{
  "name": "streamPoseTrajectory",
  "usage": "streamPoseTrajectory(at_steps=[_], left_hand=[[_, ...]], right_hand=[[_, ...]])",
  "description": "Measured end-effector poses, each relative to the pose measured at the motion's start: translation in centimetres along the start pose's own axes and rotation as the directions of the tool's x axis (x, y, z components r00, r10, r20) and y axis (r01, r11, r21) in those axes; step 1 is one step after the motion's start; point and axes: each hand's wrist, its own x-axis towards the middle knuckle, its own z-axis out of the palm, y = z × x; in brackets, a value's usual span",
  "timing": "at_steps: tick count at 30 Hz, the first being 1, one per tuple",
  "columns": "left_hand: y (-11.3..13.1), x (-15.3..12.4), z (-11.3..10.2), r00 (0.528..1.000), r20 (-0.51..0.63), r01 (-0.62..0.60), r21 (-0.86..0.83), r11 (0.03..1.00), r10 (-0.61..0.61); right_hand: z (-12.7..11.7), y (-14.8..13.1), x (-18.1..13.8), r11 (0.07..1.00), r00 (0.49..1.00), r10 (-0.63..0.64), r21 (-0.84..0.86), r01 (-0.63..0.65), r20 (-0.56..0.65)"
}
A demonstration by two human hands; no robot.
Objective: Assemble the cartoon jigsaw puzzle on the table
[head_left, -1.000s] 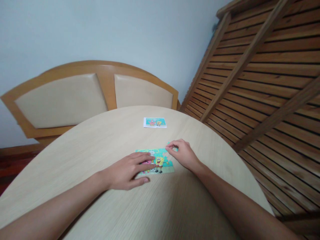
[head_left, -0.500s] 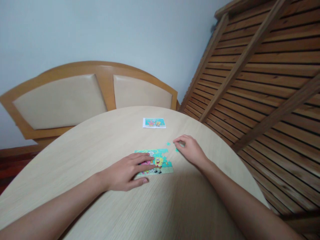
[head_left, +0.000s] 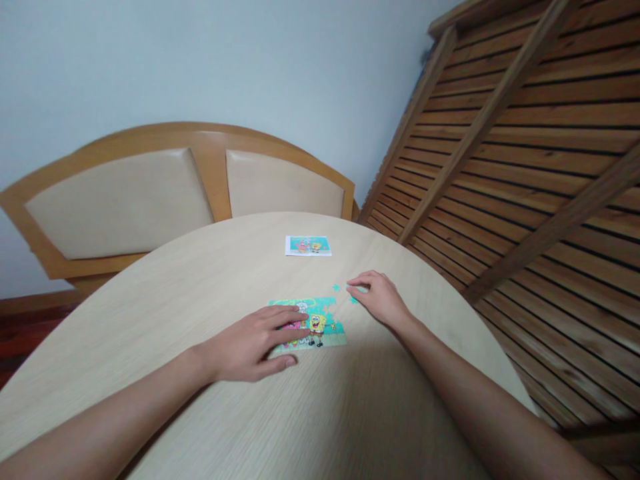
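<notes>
There is just one camera, worn on the person's head, and it looks forward and down over a round table (head_left: 210, 280) from the near edge. Both arms come in from the bottom corners of the picture, so the near edge sits close and the far edge, by the bench (head_left: 150, 193) and the wall (head_left: 200, 60), is farther off. A slatted wooden frame (head_left: 525, 153) fills the right side.

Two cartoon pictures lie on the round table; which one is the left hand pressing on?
The nearer one, the teal cartoon jigsaw puzzle: the left hand lies flat on its left part. The small white-bordered cartoon card lies farther off, untouched.
</notes>
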Motion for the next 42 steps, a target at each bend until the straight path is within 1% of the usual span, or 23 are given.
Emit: streamPoseTrajectory(at_steps=[5, 11, 16, 20, 24, 30, 34, 38, 42], left_hand=[[0.0, 0.0, 0.1, 1.0, -0.007, -0.001, -0.006, 1.0, 0.001], [-0.1, 0.0, 0.0, 1.0, -0.016, -0.007, -0.013, 1.0, 0.006], [-0.1, -0.1, 0.0, 1.0, -0.022, -0.003, -0.02, 1.0, 0.003], [-0.1, -0.1, 0.0, 1.0, -0.004, -0.002, -0.001, 1.0, 0.002], [-0.1, -0.1, 0.0, 1.0, -0.023, -0.005, -0.011, 1.0, 0.005], [-0.1, -0.2, 0.1, 1.0, 0.001, 0.009, 0.015, 1.0, -0.009], [-0.1, -0.2, 0.1, 1.0, 0.019, 0.011, 0.034, 0.999, -0.012], [-0.1, -0.1, 0.1, 1.0, 0.003, 0.01, 0.018, 1.0, -0.011], [-0.1, -0.1, 0.1, 1.0, 0.004, 0.009, 0.014, 1.0, -0.009]], right_hand=[[0.2, -0.3, 0.1, 0.999, 0.999, 0.007, 0.039, -0.009, 0.042], [-0.4, -1.4, -0.5, 0.998, 0.998, 0.025, 0.054, -0.028, 0.054], [-0.9, -1.5, -0.5, 0.989, 0.999, 0.033, 0.141, -0.037, 0.035], [-0.9, -1.5, -0.5, 0.971, 0.998, 0.053, 0.232, -0.058, 0.029], [-0.9, -2.1, -0.7, 0.936, 0.993, 0.084, 0.336, -0.106, 0.079], [-0.5, -3.3, -1.2, 0.907, 0.991, 0.025, 0.414, -0.078, 0.132], [0.1, -3.6, -1.5, 0.906, 0.987, -0.001, 0.418, -0.068, 0.162], [0.5, -3.6, -1.8, 0.917, 0.984, 0.002, 0.391, -0.074, 0.181], [0.6, -3.7, -2.0, 0.933, 0.984, 0.003, 0.354, -0.067, 0.177]])
